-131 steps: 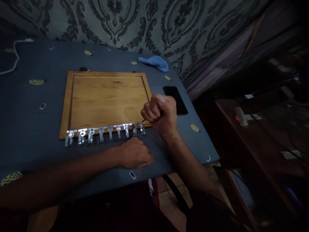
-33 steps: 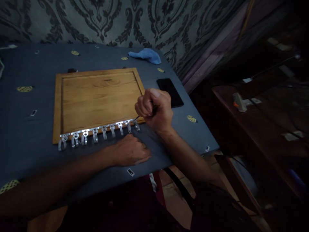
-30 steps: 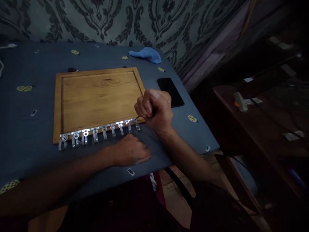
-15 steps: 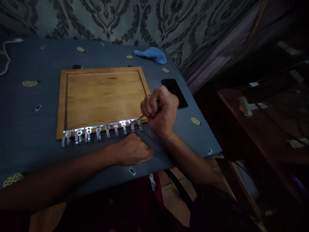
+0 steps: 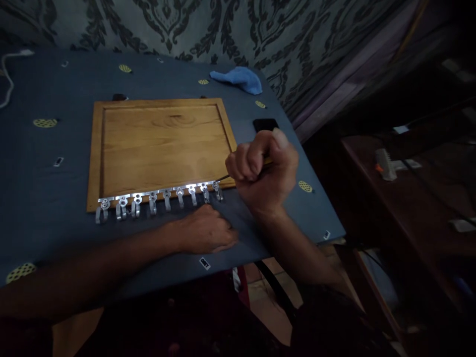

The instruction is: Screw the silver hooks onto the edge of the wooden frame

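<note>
- At the board's [image 5: 159, 148] near right corner, the right hand [image 5: 264, 173] is clenched in a fist around a thin tool [image 5: 223, 177]; its dark tip slants down to the rightmost hook of the rack [image 5: 158, 197]
- Rack: a shiny metal strip of hooks; it lies along the board's near edge, with the hooks hanging over onto the blue cloth [image 5: 44, 208]
- Left hand [image 5: 206, 235]: just in front of the board's near right corner; it rests knuckles-up on the cloth, fingers curled loosely, grasping nothing that shows
- Phone [image 5: 265, 124]: right of the board, partly hidden behind the right hand
- Rag [image 5: 238, 79]: blue, beyond the board's far right corner, near the patterned wall [image 5: 208, 25]
- White cable [image 5: 7, 74]: far left of the board
</note>
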Demonstrator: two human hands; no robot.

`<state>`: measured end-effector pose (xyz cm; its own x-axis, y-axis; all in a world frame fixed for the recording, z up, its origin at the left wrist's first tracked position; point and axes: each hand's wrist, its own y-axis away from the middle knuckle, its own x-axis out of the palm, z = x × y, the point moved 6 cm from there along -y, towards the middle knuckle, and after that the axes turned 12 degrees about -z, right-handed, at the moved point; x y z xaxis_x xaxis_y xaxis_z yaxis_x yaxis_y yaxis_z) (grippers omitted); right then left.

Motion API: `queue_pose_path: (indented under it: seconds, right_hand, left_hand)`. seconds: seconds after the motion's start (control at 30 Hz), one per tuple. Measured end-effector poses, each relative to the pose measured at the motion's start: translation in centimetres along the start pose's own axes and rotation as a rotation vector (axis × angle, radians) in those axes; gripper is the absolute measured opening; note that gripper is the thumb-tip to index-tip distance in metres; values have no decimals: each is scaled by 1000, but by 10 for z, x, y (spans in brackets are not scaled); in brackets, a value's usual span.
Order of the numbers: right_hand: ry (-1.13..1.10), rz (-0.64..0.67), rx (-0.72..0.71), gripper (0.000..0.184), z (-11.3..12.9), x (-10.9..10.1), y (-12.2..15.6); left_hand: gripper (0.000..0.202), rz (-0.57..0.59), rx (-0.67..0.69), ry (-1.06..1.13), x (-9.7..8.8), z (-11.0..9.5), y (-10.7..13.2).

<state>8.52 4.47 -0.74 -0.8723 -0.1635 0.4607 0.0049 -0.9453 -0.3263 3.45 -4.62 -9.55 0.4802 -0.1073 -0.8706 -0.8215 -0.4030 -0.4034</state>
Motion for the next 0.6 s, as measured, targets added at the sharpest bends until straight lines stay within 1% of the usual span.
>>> queue_pose_path:
  seconds: [0.1,0.2,0.37,0.6]
  right_hand:
    - [-4,-4,21,54,-4,2,2]
    - [-34,22,42,59,-7,6,4]
    - [-14,47,95,61,-9,9,6]
    - [-2,2,101,61,-13,9,6]
  left_hand:
    - [30,18,-4,-15,3,1,0]
    - [29,40,-5,-31,5,0,0]
    - [25,112,-30,-28,10,1,0]
    - [24,66,-34,-17,9,2,0]
